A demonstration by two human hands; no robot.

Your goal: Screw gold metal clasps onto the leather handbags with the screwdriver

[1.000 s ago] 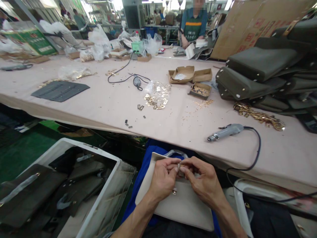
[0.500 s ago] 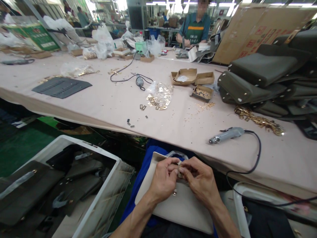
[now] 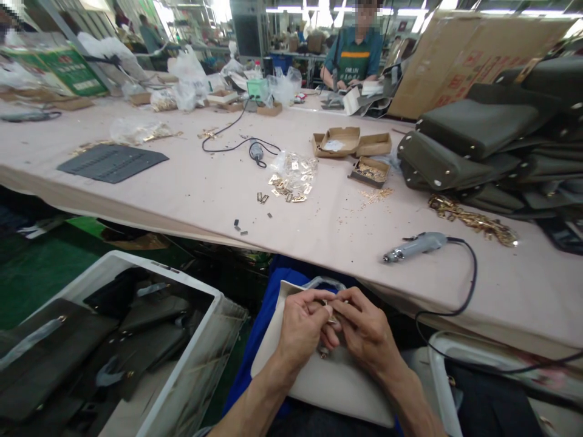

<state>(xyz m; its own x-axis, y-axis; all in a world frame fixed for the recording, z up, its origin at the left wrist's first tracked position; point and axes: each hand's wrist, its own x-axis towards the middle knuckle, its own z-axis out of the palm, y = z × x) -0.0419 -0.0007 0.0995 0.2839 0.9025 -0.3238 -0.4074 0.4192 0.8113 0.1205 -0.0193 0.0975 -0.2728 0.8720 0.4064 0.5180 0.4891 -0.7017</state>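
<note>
A cream handbag point(image 3: 350, 391) lies across my lap on blue cloth point(image 3: 248, 370), its clear-wrapped handle point(image 3: 324, 282) towards the table. Over its upper part, my left hand point(image 3: 298, 331) and my right hand point(image 3: 367, 331) meet with bent, closed fingers. Between the fingertips a small gold-coloured metal fitting point(image 3: 333, 318) shows; the fingers hide most of it, so its exact kind is unclear. Just below the hands, a small metal clasp part point(image 3: 323, 352) sits on the bag's front.
On the table lie a grey electric screwdriver point(image 3: 416, 246) with a black cord, a bag of gold fittings point(image 3: 296, 173) and a small box of screws point(image 3: 370, 172). Dark bags point(image 3: 478, 130) are piled right. White crates point(image 3: 216, 297) flank me. A co-worker point(image 3: 354, 57) stands across the table.
My fingers have shifted around the small fitting; some left fingers now extend beneath it, and my right fingers reach further over it. The camera view has shifted slightly.
</note>
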